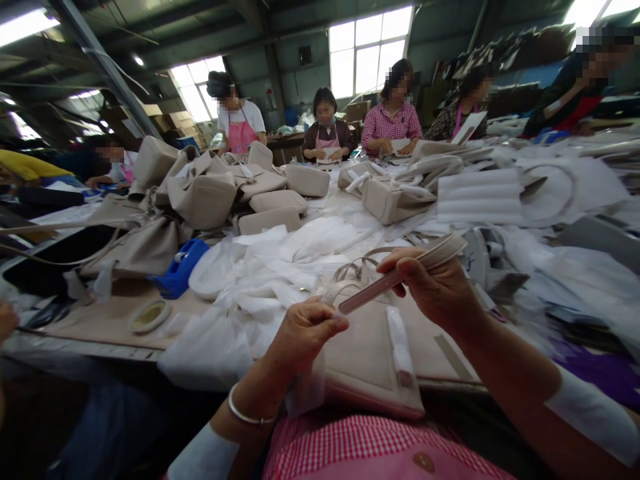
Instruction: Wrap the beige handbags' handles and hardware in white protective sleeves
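A beige strap (373,288) slants across the front of me above a beige handbag (357,350). My right hand (433,283) is closed around its upper part, with the looped end passing beyond the fingers. At the lower tip, my left hand (313,327) pinches, thumb against fingers; a bit of clear film seems to hang below it. The handbag lies at the table's front edge against my apron, and a white foam wrap (400,340) covers one of its straps or edges. Thin strap loops (350,267) rise behind it.
Left of me sit a blue tape dispenser (183,267) and a tape roll (150,316). White wrapping sheets (270,267) cover the middle. Beige bags (203,200) are piled beyond, with foam sheets (480,195) at right. Several people work across the table; another person's hand (6,323) shows at far left.
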Demonstrator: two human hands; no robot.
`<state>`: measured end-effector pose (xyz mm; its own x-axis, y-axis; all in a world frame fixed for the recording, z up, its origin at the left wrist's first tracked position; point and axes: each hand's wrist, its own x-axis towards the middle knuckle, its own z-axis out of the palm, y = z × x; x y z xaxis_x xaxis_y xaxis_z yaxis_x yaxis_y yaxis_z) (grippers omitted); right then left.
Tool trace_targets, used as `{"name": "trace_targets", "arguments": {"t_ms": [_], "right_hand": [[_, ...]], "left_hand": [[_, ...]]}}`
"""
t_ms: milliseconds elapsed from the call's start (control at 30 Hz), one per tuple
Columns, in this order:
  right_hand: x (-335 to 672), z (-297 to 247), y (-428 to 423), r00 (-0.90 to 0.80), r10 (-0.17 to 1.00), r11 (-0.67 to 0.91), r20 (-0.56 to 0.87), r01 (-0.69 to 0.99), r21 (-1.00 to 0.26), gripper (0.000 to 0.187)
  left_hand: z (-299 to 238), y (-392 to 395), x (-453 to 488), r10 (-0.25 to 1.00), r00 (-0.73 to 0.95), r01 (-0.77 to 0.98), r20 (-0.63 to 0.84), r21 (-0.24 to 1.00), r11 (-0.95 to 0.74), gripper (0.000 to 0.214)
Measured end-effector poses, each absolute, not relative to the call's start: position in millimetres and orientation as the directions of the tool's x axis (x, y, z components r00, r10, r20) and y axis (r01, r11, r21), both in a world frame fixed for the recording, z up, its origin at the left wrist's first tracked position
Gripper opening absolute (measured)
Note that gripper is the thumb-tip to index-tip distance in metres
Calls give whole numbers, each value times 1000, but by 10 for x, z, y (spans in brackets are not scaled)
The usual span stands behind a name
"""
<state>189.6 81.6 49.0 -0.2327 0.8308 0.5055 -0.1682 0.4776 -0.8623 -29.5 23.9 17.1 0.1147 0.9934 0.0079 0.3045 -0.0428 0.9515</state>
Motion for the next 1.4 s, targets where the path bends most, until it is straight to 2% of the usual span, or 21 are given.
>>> {"name": "trace_targets", "arguments": {"t_ms": [233, 400, 500, 600, 667, 700, 733, 800, 867, 933, 1033, 1100, 1233, 1300, 1367, 1400], "right_hand": [[1871, 434, 792, -313, 778, 550, 545, -81, -831, 34], [1630, 89, 631, -416, 681, 697, 602, 116, -708, 35], [1554, -134, 543, -489, 693, 692, 530, 244, -679, 47], [1620, -239, 537, -451, 831, 473, 326, 264, -841, 54], [1677, -242, 553, -494, 863, 169, 102, 94, -981, 59], [1688, -228, 559, -547, 837, -24, -7, -25, -999, 63], [1683, -207, 563, -604, 792, -214, -87, -141, -967, 65], [1629, -146, 574, -671, 723, -495, -166, -335, -802, 61], [1545, -75, 612, -639, 743, -595, -199, -494, -634, 47], [1473, -8, 683, -529, 820, -553, -217, -635, -539, 29], [1426, 70, 796, -375, 911, -402, -172, -709, -579, 10], [1424, 112, 832, -334, 935, -323, -116, -675, -663, 12], [1435, 197, 803, -310, 951, -175, 0, -536, -826, 22], [1429, 245, 781, -314, 948, -89, 61, -442, -892, 23], [1385, 289, 799, -352, 914, 73, 203, -347, -935, 22], [1333, 307, 829, -380, 864, 209, 329, -325, -922, 22]], "left_hand": [[183, 223, -312, 979, 202, 266, -24, 964, -31, 25], [155, 193, -224, 984, 180, 196, -1, 980, -35, 34], [89, 162, -211, 988, 156, 196, -14, 981, -17, 34], [42, 127, -253, 995, 99, 215, -21, 977, -1, 29], [36, 106, -275, 996, 93, 230, 13, 973, -34, 25], [38, 97, -274, 993, 109, 245, 41, 967, -67, 24], [42, 88, -265, 988, 137, 263, 71, 959, -106, 24], [46, 67, -228, 968, 204, 289, 144, 936, -200, 24], [30, 38, -190, 943, 250, 311, 218, 905, -291, 25], [-10, 1, -171, 930, 243, 339, 276, 874, -348, 23], [-82, -46, -185, 948, 134, 380, 288, 869, -317, 34], [-106, -58, -207, 969, 8, 386, 246, 893, -230, 42], [-58, -54, -268, 975, -175, 341, 139, 937, -72, 21], [-1, -86, -311, 969, -216, 296, 121, 954, -53, 20], [63, -156, -347, 959, -263, 215, 101, 976, -44, 20], [93, -195, -358, 953, -291, 167, 85, 985, -37, 21]]}}
